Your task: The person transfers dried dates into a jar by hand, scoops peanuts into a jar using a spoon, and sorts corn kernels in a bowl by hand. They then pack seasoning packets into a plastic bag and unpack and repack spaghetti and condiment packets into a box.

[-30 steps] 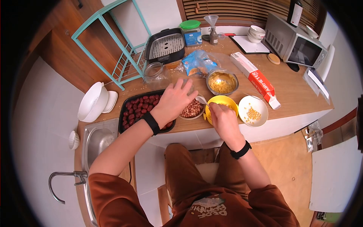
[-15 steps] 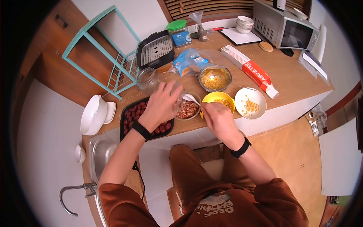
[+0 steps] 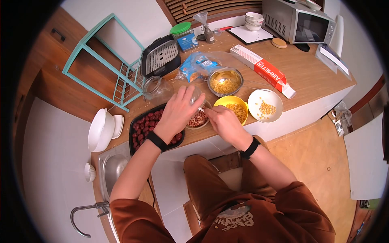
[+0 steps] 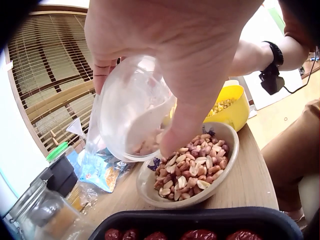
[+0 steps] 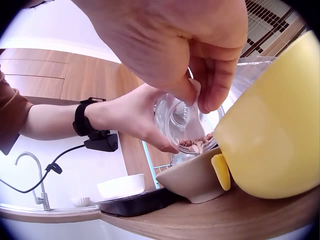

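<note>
My left hand (image 3: 180, 109) grips a clear jar (image 4: 132, 107), tilted over the rim of a bowl of peanuts (image 4: 192, 175). Some peanuts lie inside the jar near its mouth in the right wrist view. Between thumb and fingers, my right hand (image 3: 227, 123) pinches a white spoon (image 5: 194, 122) whose bowl reaches into the jar mouth. Beside the peanut bowl stands a yellow bowl (image 5: 272, 125) of corn kernels. A black tray (image 3: 132, 139) of red dates sits on the other side, below my left forearm.
A white plate (image 3: 257, 99) with kernels lies right of the yellow bowl. Behind are a metal bowl (image 3: 212, 90), a blue bag (image 3: 190, 67), an open glass jar (image 3: 152, 87) and a red-white box (image 3: 263, 69). A teal rack (image 3: 101, 52) stands at left.
The right hand has moved left from the yellow bowl to the clear jar, bringing the spoon to its mouth. The left hand still holds the jar. The head view has shifted.
</note>
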A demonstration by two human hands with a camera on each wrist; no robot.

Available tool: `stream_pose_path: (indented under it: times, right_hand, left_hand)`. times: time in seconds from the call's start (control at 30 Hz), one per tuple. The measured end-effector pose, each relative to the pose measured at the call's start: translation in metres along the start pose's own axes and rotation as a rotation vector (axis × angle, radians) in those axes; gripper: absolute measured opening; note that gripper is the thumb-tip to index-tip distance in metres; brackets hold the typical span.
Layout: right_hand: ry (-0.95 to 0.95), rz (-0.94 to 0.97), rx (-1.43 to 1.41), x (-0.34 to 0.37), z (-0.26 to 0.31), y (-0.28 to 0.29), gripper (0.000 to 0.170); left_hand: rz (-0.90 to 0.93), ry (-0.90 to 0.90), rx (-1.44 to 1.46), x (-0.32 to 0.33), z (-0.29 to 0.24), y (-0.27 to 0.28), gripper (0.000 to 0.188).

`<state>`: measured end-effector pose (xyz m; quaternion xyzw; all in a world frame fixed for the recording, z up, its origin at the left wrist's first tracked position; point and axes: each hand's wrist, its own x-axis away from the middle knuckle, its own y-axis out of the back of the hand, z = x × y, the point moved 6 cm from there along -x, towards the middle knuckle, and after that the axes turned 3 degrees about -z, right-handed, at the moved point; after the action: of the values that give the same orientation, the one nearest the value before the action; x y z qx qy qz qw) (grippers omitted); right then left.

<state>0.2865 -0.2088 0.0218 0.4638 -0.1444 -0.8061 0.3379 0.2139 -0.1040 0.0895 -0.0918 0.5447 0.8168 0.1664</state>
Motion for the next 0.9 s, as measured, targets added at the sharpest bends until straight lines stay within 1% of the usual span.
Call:
stream_pose_path:
  times: [0.07,0.1,0.17,0.2,0.27,0.3,0.37,0.4,0.47,0.5,0.57,0.6,0.63,0.7,0.77,0.8,0.87,0.9]
  right_hand:
    - [0.048,-0.010,0.004,0.001,0.000,0.002,0.019]
    - [0.048,-0.010,0.003,0.001,0.001,0.004,0.019]
    - [0.029,-0.058,0.001,0.002,0.004,0.016,0.020]
    - [0.029,-0.058,0.000,0.003,0.006,0.020,0.020]
    - [-0.021,-0.094,0.007,0.006,0.006,0.031,0.017]
    - [-0.020,-0.093,0.005,0.008,0.006,0.034,0.017]
    - [-0.103,-0.121,0.004,0.010,0.001,0.038,0.013]
    - [-0.101,-0.121,0.003,0.009,0.002,0.038,0.013]
    - [-0.115,-0.143,0.009,0.008,0.002,0.039,0.011]
    - [-0.114,-0.143,0.009,0.006,0.003,0.040,0.011]
    - [-0.145,-0.116,0.029,0.001,0.004,0.039,0.010]
    - [-0.142,-0.116,0.029,-0.002,0.004,0.038,0.010]
    - [-0.131,-0.133,0.047,-0.003,0.005,0.038,0.006]
    - [-0.122,-0.148,0.065,-0.005,0.003,0.032,0.007]
    - [-0.065,-0.161,0.127,-0.006,0.002,0.022,0.006]
    - [-0.061,-0.158,0.127,-0.007,0.003,0.020,0.006]
    - [-0.173,-0.062,0.079,-0.008,-0.002,0.011,0.008]
    - [-0.170,-0.061,0.079,-0.010,-0.001,0.010,0.008]
  left_hand:
    - [0.026,0.009,0.015,0.003,0.007,-0.006,0.059]
    - [0.027,0.010,0.014,0.005,0.011,-0.007,0.059]
    - [0.039,0.089,0.085,0.008,0.023,-0.009,0.062]
    - [0.040,0.088,0.085,0.011,0.026,-0.010,0.062]
    - [0.001,0.242,0.207,0.019,0.043,-0.011,0.069]
    - [0.001,0.244,0.206,0.024,0.048,-0.014,0.069]
    - [-0.050,0.364,0.344,0.034,0.065,-0.021,0.079]
    - [-0.051,0.365,0.343,0.035,0.068,-0.022,0.079]
    - [-0.088,0.442,0.560,0.038,0.078,-0.026,0.086]
    - [-0.089,0.442,0.560,0.039,0.081,-0.029,0.086]
    - [-0.169,0.517,0.630,0.043,0.092,-0.034,0.086]
    - [-0.173,0.519,0.629,0.044,0.096,-0.042,0.086]
    - [-0.209,0.549,0.639,0.045,0.103,-0.048,0.085]
    - [-0.244,0.582,0.651,0.042,0.111,-0.058,0.084]
    - [-0.265,0.711,0.946,0.037,0.114,-0.073,0.082]
    - [-0.269,0.714,0.946,0.034,0.114,-0.080,0.082]
    - [-0.278,0.844,1.012,0.034,0.116,-0.097,0.081]
    - [-0.281,0.845,1.011,0.030,0.115,-0.096,0.081]
